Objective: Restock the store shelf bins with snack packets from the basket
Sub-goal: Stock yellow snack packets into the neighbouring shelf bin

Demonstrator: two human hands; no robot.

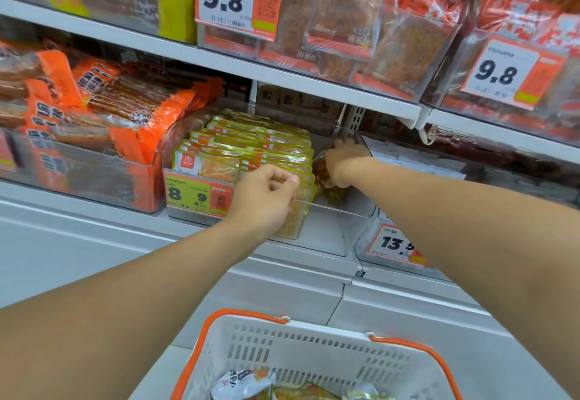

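Note:
A clear plastic shelf bin (339,210) holds upright rows of yellow snack packets (251,145) in its left part. My left hand (266,199) is at the front of those rows, its fingers curled on the top edge of the front packets. Deeper in the bin's right part, my right hand (342,164) grips a yellow packet (323,177) and holds it upright beside the rows. Below, a white basket with orange handles (314,352) holds more snack packets (248,384).
Orange snack bags (103,108) fill the bin to the left. Red packets (345,23) and 9.8 price tags (238,1) hang on the shelf above. A bin with a 13.5 tag (395,242) sits to the right. A grey ledge (125,242) runs under the shelf.

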